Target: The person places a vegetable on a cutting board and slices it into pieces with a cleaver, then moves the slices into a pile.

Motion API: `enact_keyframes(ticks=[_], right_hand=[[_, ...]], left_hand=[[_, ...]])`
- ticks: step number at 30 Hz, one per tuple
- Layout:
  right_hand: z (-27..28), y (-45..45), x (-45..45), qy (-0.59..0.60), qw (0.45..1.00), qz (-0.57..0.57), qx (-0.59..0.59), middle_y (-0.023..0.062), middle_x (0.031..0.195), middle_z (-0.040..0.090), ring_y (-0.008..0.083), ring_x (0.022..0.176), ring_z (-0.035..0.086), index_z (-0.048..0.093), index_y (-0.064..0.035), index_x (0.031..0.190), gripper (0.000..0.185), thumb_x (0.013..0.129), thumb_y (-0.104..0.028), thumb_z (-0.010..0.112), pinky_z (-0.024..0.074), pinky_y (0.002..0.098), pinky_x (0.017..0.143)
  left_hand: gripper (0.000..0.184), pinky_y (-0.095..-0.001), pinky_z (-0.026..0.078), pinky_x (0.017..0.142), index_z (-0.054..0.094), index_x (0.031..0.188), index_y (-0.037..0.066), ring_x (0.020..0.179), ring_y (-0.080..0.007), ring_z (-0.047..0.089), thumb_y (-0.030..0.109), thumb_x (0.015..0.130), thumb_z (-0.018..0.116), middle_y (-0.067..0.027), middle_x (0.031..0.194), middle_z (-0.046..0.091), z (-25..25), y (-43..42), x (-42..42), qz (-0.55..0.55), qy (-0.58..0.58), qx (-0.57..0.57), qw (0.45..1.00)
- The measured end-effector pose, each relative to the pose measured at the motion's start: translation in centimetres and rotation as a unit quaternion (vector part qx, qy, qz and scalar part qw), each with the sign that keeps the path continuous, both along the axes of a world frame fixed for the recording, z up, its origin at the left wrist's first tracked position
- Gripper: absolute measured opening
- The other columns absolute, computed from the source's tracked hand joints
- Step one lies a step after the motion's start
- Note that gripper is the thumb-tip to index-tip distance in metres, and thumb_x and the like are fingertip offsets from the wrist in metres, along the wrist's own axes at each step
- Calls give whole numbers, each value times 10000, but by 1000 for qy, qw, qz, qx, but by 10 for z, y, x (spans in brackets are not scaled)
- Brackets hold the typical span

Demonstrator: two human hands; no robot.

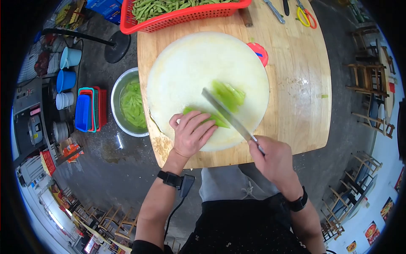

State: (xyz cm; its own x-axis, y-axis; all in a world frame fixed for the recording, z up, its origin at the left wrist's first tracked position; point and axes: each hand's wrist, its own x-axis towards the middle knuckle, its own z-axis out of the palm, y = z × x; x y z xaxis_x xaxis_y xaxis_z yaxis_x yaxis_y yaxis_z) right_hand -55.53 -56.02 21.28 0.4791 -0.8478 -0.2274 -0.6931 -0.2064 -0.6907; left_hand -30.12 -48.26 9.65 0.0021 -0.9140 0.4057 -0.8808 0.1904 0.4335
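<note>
A round white cutting board [182, 63] lies on the wooden table. My right hand [270, 158] grips the handle of a kitchen knife [230, 116], its blade slanting up and left across the board. With bent fingers, my left hand [192, 133] holds down a light green vegetable piece [220, 121], perhaps celtuce, just left of the blade; the fingers partly hide it. Beyond the blade, on its right side, rests a pile of thin green slices [228, 94].
A red basket of green beans [186, 17] stands at the table's far edge. Scissors [306, 17] and a peeler-like tool [275, 12] lie at the far right. On the left, a metal basin [115, 101] holds green pieces in water, beside stacked plastic baskets [84, 110].
</note>
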Motion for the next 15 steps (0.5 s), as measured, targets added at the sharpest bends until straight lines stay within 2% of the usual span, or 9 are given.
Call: enact_keyframes(ticks=[2, 3, 6, 15], right_hand=[[5, 6, 3, 70, 991, 89, -75, 90, 742, 696, 303, 620, 687, 753, -70, 1006, 114, 973, -178, 736, 523, 411, 544], [6, 8, 5, 68, 991, 85, -72, 90, 742, 696, 303, 620, 687, 753, -70, 1006, 114, 973, -178, 736, 523, 411, 544], [7, 11, 9, 86, 986, 116, -87, 62, 715, 662, 272, 594, 682, 745, -71, 1021, 122, 956, -175, 737, 528, 393, 532], [2, 16, 4, 113, 977, 137, -123, 42, 674, 615, 241, 533, 650, 708, -68, 974, 123, 905, -158, 753, 503, 375, 497]], left_hand=[[250, -495, 486, 1008, 806, 1010, 131, 1123, -273, 662, 163, 790, 921, -31, 1145, 734, -5, -2, 1, -14, 23, -6, 1000], [272, -461, 497, 963, 802, 1017, 117, 1113, -271, 664, 147, 778, 929, -39, 1137, 734, -6, -3, 2, -26, 46, -13, 999], [291, -416, 505, 942, 792, 1020, 93, 1102, -275, 664, 115, 767, 935, -47, 1105, 730, -3, -4, 4, -38, 37, -20, 998], [299, -444, 480, 957, 773, 973, 91, 1072, -304, 658, 106, 721, 933, -58, 1093, 723, -9, 0, 6, -38, 31, -2, 999]])
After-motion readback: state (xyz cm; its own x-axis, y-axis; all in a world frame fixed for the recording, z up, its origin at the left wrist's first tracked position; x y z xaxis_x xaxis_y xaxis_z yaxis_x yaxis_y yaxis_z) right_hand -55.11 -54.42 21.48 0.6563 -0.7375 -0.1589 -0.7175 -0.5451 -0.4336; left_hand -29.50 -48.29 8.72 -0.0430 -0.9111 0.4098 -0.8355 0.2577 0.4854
